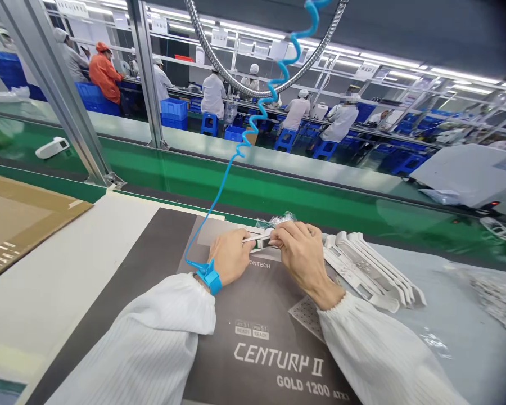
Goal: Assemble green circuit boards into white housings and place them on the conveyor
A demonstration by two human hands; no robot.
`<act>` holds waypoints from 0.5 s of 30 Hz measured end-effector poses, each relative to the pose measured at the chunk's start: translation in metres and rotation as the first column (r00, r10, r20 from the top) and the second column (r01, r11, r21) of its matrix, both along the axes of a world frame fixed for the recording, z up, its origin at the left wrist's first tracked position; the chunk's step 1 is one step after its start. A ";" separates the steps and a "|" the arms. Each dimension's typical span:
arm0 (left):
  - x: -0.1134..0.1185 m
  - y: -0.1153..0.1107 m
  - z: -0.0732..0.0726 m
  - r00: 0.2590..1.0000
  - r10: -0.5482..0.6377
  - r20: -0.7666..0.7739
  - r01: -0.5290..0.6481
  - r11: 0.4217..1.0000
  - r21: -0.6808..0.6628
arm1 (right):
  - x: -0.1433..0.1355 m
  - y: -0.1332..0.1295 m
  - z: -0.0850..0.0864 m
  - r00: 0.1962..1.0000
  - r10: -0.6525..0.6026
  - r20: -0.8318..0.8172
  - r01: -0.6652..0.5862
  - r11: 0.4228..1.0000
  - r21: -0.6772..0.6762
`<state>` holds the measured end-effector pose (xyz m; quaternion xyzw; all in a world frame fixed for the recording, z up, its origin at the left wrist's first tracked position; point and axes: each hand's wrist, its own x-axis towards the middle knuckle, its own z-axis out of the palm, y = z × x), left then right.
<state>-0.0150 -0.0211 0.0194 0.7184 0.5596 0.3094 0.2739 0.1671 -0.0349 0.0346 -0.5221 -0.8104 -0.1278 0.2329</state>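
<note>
1. Holds a small white casing (259, 243) between both hands, above the far part of the dark printed sheet (219, 365).
2. Looks narrow and pale along the rim, with a dark, faintly greenish patch inside; too covered by fingers to tell the full outline.
3. Pinches the left end with the left hand (231, 257), over the far part of the sheet, with a blue wrist strap (209, 277) at the wrist.
4. Clasps the right end with the right hand (301, 253), fingers curled over it, near the sheet's far right corner.
5. Trails a blue cord (221, 188) from the strap, coiled higher up, past the sheet's far edge.
6. Shows crumpled clear plastic (287, 217) at the sheet's far edge, behind the casing.
7. Includes overlapping white shells (348, 269), some with cut-out windows, on the pale surface (409, 349) right of the sheet.
</note>
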 end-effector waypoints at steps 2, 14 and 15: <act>-0.005 0.006 0.002 0.987 0.159 0.001 -0.158 0.986 -0.048 | -0.002 0.002 0.000 0.996 0.069 -0.057 -0.072 0.996 -0.049; -0.020 0.023 -0.003 0.840 0.305 0.449 -0.189 0.940 -0.285 | 0.047 0.073 0.009 0.959 -0.278 -0.051 0.256 0.931 -0.260; -0.020 0.024 -0.002 0.811 0.326 0.485 -0.190 0.932 -0.308 | 0.057 0.067 0.019 0.946 -0.318 -0.062 0.290 0.916 -0.275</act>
